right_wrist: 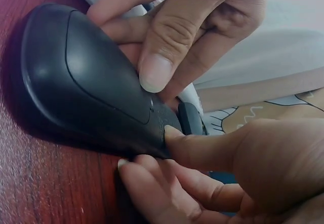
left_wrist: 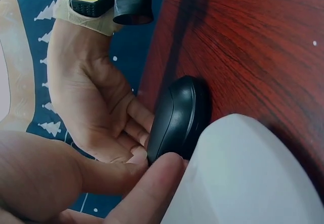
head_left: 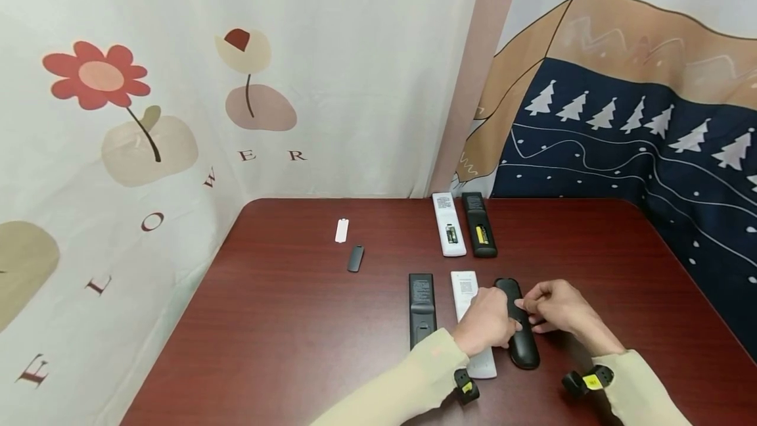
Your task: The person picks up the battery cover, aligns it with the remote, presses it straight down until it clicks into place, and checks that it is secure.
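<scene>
A black remote control lies back side up on the table, with both hands at it. My left hand bends over it from the left, its thumb pressing near the end of the battery cover in the right wrist view. From the other side my right hand pinches the remote's edge, thumb on top and fingers against the side. The cover sits in place on the remote's back. Under the left hand and wrist lies a white remote control, its middle hidden. A dark grey remote control is left of it, partly behind the sleeve.
Farther back lie a white remote and a black remote, their battery compartments uncovered with batteries showing. A white battery cover and a dark battery cover lie to the left. Printed curtains hang behind the reddish-brown table.
</scene>
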The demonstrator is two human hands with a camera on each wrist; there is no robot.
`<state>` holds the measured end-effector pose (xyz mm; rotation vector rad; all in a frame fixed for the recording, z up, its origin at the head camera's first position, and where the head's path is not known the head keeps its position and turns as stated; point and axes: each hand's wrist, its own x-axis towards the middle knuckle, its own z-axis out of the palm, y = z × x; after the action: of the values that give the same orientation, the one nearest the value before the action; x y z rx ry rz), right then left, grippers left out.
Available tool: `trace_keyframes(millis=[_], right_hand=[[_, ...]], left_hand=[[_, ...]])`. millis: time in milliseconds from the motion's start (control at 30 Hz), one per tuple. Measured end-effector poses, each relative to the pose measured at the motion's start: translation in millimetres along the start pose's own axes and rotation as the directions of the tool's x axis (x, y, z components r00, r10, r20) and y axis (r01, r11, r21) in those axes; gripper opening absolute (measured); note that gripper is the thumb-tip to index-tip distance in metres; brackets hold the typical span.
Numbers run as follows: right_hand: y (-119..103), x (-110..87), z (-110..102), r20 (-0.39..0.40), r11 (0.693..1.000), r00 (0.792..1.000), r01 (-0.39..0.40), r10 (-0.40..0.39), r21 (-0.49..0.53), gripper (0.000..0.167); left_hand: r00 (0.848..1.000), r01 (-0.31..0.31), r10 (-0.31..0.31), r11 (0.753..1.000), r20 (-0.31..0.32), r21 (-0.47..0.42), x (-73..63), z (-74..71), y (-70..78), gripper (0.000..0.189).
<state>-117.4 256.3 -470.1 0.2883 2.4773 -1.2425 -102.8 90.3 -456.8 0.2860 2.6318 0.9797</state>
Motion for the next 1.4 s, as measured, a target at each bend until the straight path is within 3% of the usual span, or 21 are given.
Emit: trace_keyframes(millis=[167, 333, 400, 567, 833, 1033, 1233, 1400], right_hand=[[-1.7, 1.0, -5.5, -0.007, 0.996, 1.0, 0.019, -0.02, -0.09, 0.021], [-5.2, 3.4, -10.8, -0.026, 0.988, 0.998, 0.059, -0.063, -0.142, 0.032], [-7.2, 4.3, -12.6, -0.033, 0.985, 0.996, 0.082, -0.088, -0.154, 0.037], [-14.2, 7.6, -16.6, -0.047, 0.973, 0.989, 0.127, -0.139, -0.194, 0.048], [-29.6, 17.5, -20.9, -0.099, 0.942, 0.969, 0.189, -0.224, -0.278, 0.055], [-37.8, 25.7, -22.2, -0.103, 0.94, 0.966, 0.202, -0.238, -0.276, 0.061], [-48.8, 35.0, -22.4, -0.092, 0.945, 0.965, 0.215, -0.244, -0.248, 0.067], [-61.1, 46.2, -21.5, -0.087, 0.947, 0.963, 0.229, -0.254, -0.226, 0.071]], left_hand=[[0.999, -0.039, 0.038, 0.994, -0.011, -0.099, -1.0, -6.5, -3.3, 0.018], [0.986, -0.146, 0.138, 0.986, -0.099, -0.081, -0.4, -17.9, -6.9, 0.021], [0.981, -0.155, 0.145, 0.985, -0.127, -0.071, -0.1, -23.7, -8.1, 0.035], [0.985, -0.14, 0.127, 0.985, -0.12, -0.105, 1.7, -43.6, -15.1, 0.059], [0.974, -0.199, 0.179, 0.97, -0.14, -0.142, 14.0, -73.6, -42.8, 0.064], [0.966, -0.196, 0.165, 0.969, -0.199, -0.147, 18.4, -92.7, -66.5, 0.067], [0.963, -0.153, 0.114, 0.978, -0.245, -0.144, 22.8, -112.8, -91.0, 0.067], [0.946, -0.111, 0.063, 0.985, -0.317, -0.136, 26.8, -132.7, -113.2, 0.068]])
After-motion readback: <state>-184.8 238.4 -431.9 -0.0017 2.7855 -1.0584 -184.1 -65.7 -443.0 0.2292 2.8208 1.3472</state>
